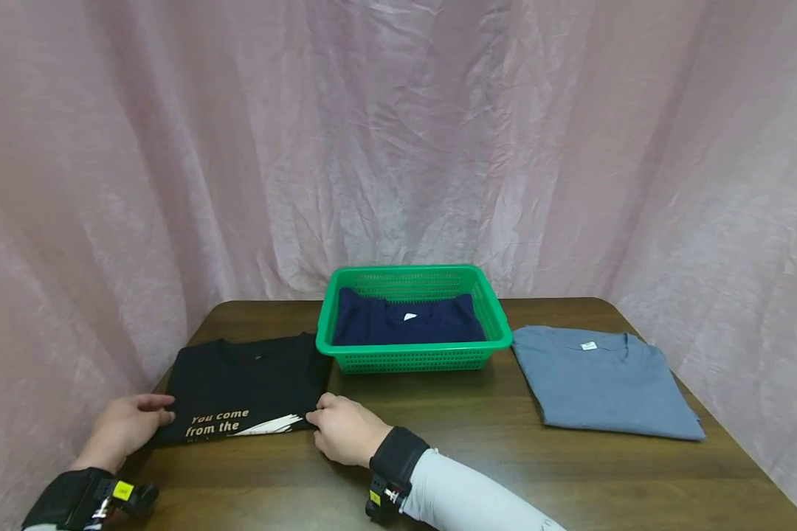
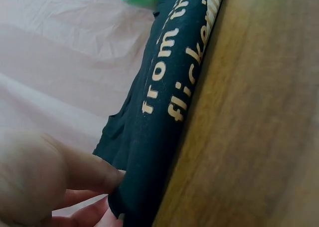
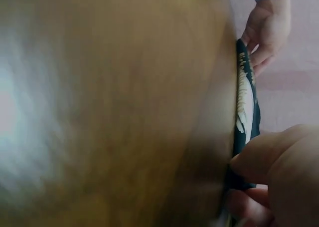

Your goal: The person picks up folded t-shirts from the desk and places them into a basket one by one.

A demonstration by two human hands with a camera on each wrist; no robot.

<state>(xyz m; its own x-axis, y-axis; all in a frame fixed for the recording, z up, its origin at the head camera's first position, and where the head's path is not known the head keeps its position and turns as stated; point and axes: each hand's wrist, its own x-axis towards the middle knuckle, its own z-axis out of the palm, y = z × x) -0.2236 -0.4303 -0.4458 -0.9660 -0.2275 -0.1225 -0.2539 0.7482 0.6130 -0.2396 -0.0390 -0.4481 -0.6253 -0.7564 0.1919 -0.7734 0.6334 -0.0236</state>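
A folded black T-shirt (image 1: 252,376) with cream lettering and a white brush-stroke print lies at the left of the table. My left hand (image 1: 122,428) is at its left side; in the left wrist view the thumb (image 2: 94,172) lies on the fabric and the fingers curl at the shirt's end, pinching it. My right hand (image 1: 350,430) pinches the front right corner, with the thumb (image 3: 254,154) on the folded edge in the right wrist view. The undersides of the fingers at both ends are partly hidden by the cloth.
A green plastic basket (image 1: 412,359) stands at the table's back middle, holding a folded navy shirt (image 1: 405,328). On the right lies a folded blue-grey T-shirt (image 1: 604,383). Pink curtains (image 1: 412,147) hang behind the wooden table (image 1: 478,442) and along its sides.
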